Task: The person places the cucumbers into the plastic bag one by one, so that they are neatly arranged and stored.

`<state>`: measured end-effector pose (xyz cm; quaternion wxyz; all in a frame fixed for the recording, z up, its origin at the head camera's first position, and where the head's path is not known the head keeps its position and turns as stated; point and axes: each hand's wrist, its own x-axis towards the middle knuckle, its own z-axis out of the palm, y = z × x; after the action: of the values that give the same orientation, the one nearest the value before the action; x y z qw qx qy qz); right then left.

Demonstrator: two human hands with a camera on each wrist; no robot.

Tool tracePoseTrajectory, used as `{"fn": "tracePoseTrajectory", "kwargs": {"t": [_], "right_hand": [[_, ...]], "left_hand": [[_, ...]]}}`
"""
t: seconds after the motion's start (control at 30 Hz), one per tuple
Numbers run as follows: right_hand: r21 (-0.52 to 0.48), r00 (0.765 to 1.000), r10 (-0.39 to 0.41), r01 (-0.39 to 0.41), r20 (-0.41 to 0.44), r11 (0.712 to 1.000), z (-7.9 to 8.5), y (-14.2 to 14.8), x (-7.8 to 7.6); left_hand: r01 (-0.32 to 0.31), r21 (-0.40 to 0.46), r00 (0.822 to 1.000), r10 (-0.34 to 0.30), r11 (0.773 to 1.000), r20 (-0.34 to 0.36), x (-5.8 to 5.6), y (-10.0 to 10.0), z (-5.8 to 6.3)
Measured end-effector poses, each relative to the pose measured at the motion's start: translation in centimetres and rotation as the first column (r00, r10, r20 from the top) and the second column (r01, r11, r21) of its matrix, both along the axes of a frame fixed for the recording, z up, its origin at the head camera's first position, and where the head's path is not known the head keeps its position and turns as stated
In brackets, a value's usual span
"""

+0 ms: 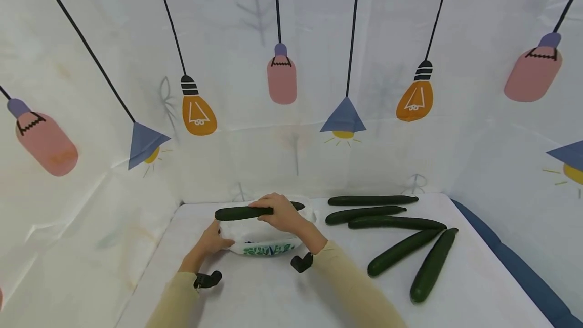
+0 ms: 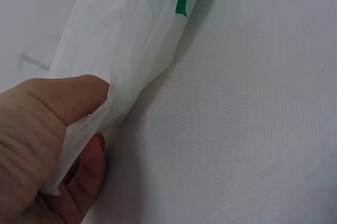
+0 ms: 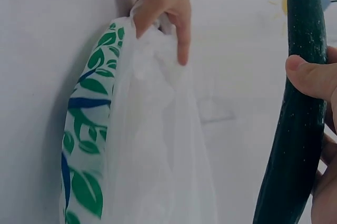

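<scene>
Above the white bag (image 1: 268, 249), your cucumber (image 1: 241, 213) points sideways, left to right. Your right hand (image 1: 283, 214) curls its fingers around it. Your left hand (image 1: 210, 242) pinches the bag's edge.

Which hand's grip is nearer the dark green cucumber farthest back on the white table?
Right. The right grip, holding another cucumber, is left of that cucumber; the left grip farther left, pinching the white plastic bag.

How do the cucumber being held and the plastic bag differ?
The cucumber is dark green, while the bag is white with a green and blue leafy print. The cucumber is long and rounded; the bag is thin and creased. The right grip holds the cucumber; the left grip pinches the bag's edge. Both are being held.
</scene>
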<state>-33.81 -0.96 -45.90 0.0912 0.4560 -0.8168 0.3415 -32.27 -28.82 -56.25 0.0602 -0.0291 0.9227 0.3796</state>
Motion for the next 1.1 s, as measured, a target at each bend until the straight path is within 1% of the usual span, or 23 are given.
{"fn": "tracePoseTrajectory", "kwargs": {"t": [0.1,0.2,0.33,0.47,0.6,0.8,0.9,1.1], "right_hand": [[0.003,1.000,0.006,-0.006,0.010,1.000,-0.4,-1.1,-0.7],[-0.002,1.000,-0.002,0.002,0.020,1.000,-1.0,-2.0,-1.6],[0.000,0.999,-0.016,0.016,0.044,1.000,-2.2,-3.1,-2.5],[0.046,0.996,-0.049,0.045,0.079,0.998,-3.4,-3.8,-3.1],[0.098,0.988,-0.100,0.088,0.119,0.991,-4.2,-4.0,-3.7],[0.157,0.974,-0.158,0.132,0.163,0.979,-4.9,-4.0,-3.9],[0.184,0.970,-0.174,0.142,0.169,0.973,-5.2,-3.7,-4.2],[0.220,0.963,-0.218,0.181,0.158,0.959,-6.6,-3.2,-5.1]], "left_hand": [[-0.012,0.009,1.000,0.012,1.000,0.009,-0.1,0.0,-0.3],[0.001,0.013,1.000,0.000,1.000,-0.019,-0.3,-0.1,-0.4],[0.011,-0.001,0.999,-0.011,1.000,-0.046,-0.2,-0.2,-0.5],[0.000,0.005,1.000,0.000,1.000,-0.031,0.1,-0.2,-0.7],[-0.003,0.020,1.000,0.004,1.000,-0.028,-0.1,0.1,-0.6],[0.002,0.031,0.999,0.000,1.000,-0.043,0.1,0.0,-0.6],[0.001,0.036,0.999,0.001,0.999,-0.049,0.1,0.0,-0.6],[0.000,0.019,0.999,0.001,1.000,-0.048,0.1,0.0,-0.7]]}}
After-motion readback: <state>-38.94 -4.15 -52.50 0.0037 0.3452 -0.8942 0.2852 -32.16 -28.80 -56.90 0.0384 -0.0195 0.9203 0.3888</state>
